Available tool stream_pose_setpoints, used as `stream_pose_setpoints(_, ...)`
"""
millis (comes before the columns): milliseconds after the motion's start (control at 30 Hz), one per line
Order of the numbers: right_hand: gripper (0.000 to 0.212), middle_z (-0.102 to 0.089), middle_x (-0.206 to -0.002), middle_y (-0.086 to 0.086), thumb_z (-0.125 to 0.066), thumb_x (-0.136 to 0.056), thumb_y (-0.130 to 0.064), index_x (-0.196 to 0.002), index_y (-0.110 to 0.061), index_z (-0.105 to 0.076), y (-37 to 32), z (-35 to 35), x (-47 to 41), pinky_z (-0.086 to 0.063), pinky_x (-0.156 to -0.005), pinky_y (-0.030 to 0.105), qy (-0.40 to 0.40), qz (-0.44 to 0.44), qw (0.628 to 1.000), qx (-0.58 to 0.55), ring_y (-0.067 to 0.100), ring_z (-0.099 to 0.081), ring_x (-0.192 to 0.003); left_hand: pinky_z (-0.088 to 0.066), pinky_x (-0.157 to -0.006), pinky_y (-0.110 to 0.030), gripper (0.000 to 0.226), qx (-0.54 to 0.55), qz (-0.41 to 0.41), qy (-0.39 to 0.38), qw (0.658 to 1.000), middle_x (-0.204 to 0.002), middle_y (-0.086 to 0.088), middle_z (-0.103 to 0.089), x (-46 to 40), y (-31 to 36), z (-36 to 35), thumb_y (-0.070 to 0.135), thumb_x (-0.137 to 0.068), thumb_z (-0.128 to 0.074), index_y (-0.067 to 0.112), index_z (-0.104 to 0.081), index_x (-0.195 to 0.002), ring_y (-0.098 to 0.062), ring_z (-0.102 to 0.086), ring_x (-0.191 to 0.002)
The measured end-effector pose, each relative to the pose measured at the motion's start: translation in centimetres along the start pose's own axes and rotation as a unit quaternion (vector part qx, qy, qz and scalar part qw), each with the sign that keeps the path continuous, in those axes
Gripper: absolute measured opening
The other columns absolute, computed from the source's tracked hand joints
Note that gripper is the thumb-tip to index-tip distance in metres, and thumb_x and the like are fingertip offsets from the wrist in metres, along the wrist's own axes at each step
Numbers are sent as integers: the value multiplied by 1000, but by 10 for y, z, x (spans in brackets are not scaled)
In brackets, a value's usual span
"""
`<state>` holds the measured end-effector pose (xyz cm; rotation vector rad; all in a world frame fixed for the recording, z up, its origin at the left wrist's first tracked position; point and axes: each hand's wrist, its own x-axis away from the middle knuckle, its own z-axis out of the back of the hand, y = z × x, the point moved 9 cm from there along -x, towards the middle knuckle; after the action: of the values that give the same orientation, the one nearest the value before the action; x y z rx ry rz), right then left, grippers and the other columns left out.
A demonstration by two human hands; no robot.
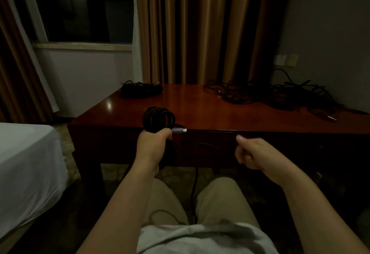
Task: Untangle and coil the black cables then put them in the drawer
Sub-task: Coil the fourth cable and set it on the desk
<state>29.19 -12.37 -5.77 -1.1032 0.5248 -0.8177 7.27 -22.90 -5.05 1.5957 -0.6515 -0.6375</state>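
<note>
The left hand [153, 145] grips a coiled black cable [158, 119] before the glossy reddish-brown wooden counter [200, 109]. The right hand [252, 153], fingers curled, holds nothing. A tangled black cable heap [270, 93] lies on the counter's far right.

The lower loops of the coiled cable [159, 120] are hidden behind the left hand [153, 147], while at two o'clock the tangled cables [276, 93] are lost in darkness.
</note>
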Motion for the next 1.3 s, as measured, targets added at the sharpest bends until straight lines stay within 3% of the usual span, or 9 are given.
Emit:
stream_pose_setpoints(100,37,-50,-63,-10,-36,-99,-41,-88,-23,-67,18,-24,11,-38,-63,19,-162,-66,952,250,3,-47,-56,-33,-66,-39,11,0,-2,1,1000,-77,-9,-42,-1,-1,0,2,-80,-55,10,-47,-80,-25,-44,-76)
stream_pose_setpoints(200,21,-63,-106,-7,-43,-99,-33,-109,-31,-61,22,-22,-3,-46,-84,27,-63,-39,943,324,9,-58,-95,-32,-65,-38,16,-6,-3,-26,1000,-76,-8,-39,4,-3,-12,1,-80,-54,15,-46,-78,-24,-40,-74)
stream_pose_setpoints(300,19,-65,-97,1,-48,-97,-21,-88,-24,-65,7,18,2,-46,-75,29,233,28,972,9,18,-59,-93,-34,-67,-40,14,5,-15,-28,999,-81,-9,-41,6,3,-14,1,-80,-53,12,-47,-84,-25,-43,-77)
stream_pose_setpoints(367,21,-61,-101,3,-46,-97,-24,-86,-20,-63,27,24,3,-46,-77,33,280,-17,936,-212,22,-57,-97,-33,-65,-39,13,-2,-26,-23,999,-76,-9,-40,6,6,-12,1,-80,-54,11,-45,-81,-25,-41,-74)
stream_pose_setpoints(600,63,-64,-76,11,-41,-85,-51,-108,2,-68,38,-34,10,-53,-48,26,-25,-138,876,-463,18,-59,-58,-23,-51,-30,35,-39,-63,-11,997,-51,3,-33,0,5,-6,-4,-77,-56,15,-33,-57,-15,-29,-49)
stream_pose_setpoints(700,79,-50,-60,4,-30,-90,-65,-95,2,-71,41,-34,9,-43,-40,25,-23,-164,882,-441,14,-43,-49,-25,-53,-32,31,-56,-71,-4,996,-54,1,-35,-4,0,-3,-4,-77,-56,13,-37,-59,-20,-32,-53)
stream_pose_setpoints(833,51,-38,-61,-1,-38,-93,-54,-82,-9,-59,37,-31,6,-32,-57,28,13,-161,929,-333,14,-34,-55,-32,-63,-35,19,-89,-73,12,993,-65,-6,-41,-9,-6,1,0,-77,-58,10,-45,-68,-23,-40,-65)
stream_pose_setpoints(1033,6,-57,-90,2,-58,-90,-14,-92,-15,-53,-28,-3,17,-50,-68,20,165,111,979,-55,8,-60,-82,-29,-52,-26,23,-158,-32,32,986,-61,-1,-44,-12,-25,9,7,-81,-61,13,-45,-64,-15,-40,-54)
stream_pose_setpoints(1300,54,-48,-60,-15,-46,-83,16,-58,-31,-59,-34,16,27,-37,-66,24,160,174,948,-213,6,-44,-64,-39,-70,-35,3,-117,52,25,991,-77,-8,-51,-24,-39,18,8,-81,-58,9,-56,-78,-25,-50,-76)
